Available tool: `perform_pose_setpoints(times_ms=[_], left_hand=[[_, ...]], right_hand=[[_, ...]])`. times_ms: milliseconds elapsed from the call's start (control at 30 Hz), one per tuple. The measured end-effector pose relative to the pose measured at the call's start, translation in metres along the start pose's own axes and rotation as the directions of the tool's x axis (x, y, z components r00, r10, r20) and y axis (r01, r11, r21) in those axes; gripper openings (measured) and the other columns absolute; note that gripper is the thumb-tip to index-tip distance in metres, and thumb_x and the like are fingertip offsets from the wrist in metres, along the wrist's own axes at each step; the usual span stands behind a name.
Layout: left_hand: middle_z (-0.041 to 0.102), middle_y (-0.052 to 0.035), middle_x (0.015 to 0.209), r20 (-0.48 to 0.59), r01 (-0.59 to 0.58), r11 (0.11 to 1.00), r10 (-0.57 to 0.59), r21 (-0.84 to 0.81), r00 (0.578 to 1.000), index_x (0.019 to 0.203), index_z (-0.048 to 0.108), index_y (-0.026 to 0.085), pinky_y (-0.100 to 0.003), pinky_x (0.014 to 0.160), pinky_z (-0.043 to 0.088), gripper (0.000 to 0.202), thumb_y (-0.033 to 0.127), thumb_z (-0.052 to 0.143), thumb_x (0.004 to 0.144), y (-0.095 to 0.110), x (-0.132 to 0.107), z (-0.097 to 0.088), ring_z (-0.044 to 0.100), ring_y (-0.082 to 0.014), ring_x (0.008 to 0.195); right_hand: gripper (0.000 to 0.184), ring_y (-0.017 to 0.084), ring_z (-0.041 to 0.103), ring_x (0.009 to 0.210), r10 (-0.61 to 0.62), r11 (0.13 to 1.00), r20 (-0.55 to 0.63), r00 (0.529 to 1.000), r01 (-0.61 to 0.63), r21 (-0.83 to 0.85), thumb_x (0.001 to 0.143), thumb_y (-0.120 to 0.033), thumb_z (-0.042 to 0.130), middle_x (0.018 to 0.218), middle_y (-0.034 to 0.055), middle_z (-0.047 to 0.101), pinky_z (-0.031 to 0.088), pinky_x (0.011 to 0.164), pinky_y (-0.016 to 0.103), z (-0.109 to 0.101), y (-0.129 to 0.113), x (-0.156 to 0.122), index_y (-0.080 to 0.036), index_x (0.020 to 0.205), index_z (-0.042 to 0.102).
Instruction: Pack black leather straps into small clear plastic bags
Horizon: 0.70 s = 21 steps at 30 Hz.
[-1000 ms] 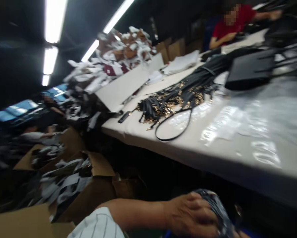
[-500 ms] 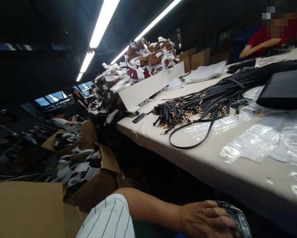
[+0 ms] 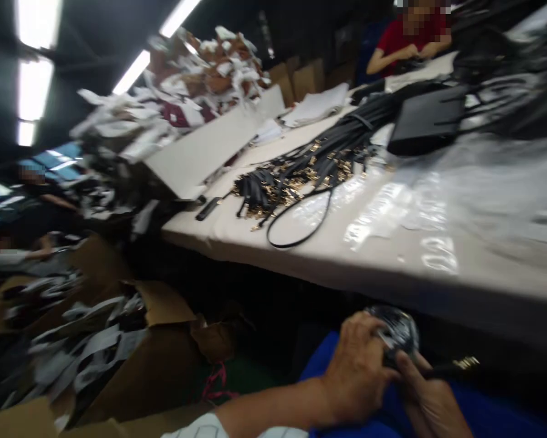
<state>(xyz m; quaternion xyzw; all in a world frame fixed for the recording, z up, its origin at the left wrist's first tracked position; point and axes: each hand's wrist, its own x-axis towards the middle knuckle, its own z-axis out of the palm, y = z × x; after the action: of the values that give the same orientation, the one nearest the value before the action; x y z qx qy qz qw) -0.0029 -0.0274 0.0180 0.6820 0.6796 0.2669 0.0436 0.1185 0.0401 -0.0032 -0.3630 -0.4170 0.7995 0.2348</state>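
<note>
Low in front of the table, above blue cloth, my left hand [image 3: 358,365] is closed on a dark bundle in shiny clear plastic [image 3: 398,328], rounded like a coiled strap. My right hand [image 3: 431,398] meets it from the right, its thumb pressed against the bundle's lower side. A black strap end with a gold clasp [image 3: 465,364] sticks out to the right beside my right hand. On the table above lies a large pile of black straps [image 3: 296,173] with gold clasps. One strap loop [image 3: 296,244] hangs out toward the front edge.
Clear plastic bags [image 3: 383,210] and a black bag [image 3: 428,118] lie on the cloth-covered table [image 3: 236,246]. Open cardboard boxes [image 3: 140,359] of wrapped pieces stand at lower left. A person in red [image 3: 405,48] sits across the table; other people are far left.
The view has swung right and down. My right hand has come into view and joined my left at the plastic-wrapped bundle. A gold clasp now shows beside them.
</note>
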Motion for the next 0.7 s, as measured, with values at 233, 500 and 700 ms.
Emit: perform_pose_setpoints(times_ms=[233, 500, 700], left_hand=[[0.049, -0.0188, 0.119, -0.143, -0.109, 0.989, 0.123, 0.102, 0.982, 0.116, 0.055, 0.009, -0.05, 0.096, 0.045, 0.027, 0.016, 0.055, 0.089, -0.001, 0.009, -0.001, 0.045, -0.0312, 0.117], [0.058, -0.0132, 0.1, -0.098, -0.194, 0.958, 0.218, 0.211, 0.971, 0.102, 0.06, 0.012, -0.044, 0.088, 0.042, 0.016, 0.022, 0.053, 0.092, -0.002, 0.011, -0.001, 0.052, -0.0257, 0.097], [0.057, -0.0121, 0.105, -0.042, -0.184, 0.982, 0.186, 0.039, 0.982, 0.105, 0.058, 0.014, -0.047, 0.094, 0.039, 0.022, 0.032, 0.049, 0.094, -0.015, 0.007, -0.007, 0.049, -0.0269, 0.104]], right_hand=[[0.042, 0.025, 0.06, 0.106, -0.135, 0.915, -0.077, 0.988, 0.154, 0.374, 0.072, -0.035, 0.083, 0.11, 0.0065, 0.068, 0.046, 0.095, 0.035, 0.012, -0.013, -0.006, -0.02, 0.108, 0.068], [0.038, 0.021, 0.06, 0.101, -0.07, 0.878, 0.01, 0.998, 0.057, 0.476, 0.073, -0.022, 0.081, 0.103, 0.0049, 0.069, 0.044, 0.093, 0.032, -0.002, -0.011, -0.014, -0.019, 0.108, 0.067], [0.034, 0.017, 0.059, 0.092, 0.039, 0.855, 0.185, 0.982, -0.129, 0.503, 0.068, -0.011, 0.073, 0.1, 0.0051, 0.068, 0.042, 0.092, 0.027, -0.02, -0.009, -0.016, -0.016, 0.102, 0.072]])
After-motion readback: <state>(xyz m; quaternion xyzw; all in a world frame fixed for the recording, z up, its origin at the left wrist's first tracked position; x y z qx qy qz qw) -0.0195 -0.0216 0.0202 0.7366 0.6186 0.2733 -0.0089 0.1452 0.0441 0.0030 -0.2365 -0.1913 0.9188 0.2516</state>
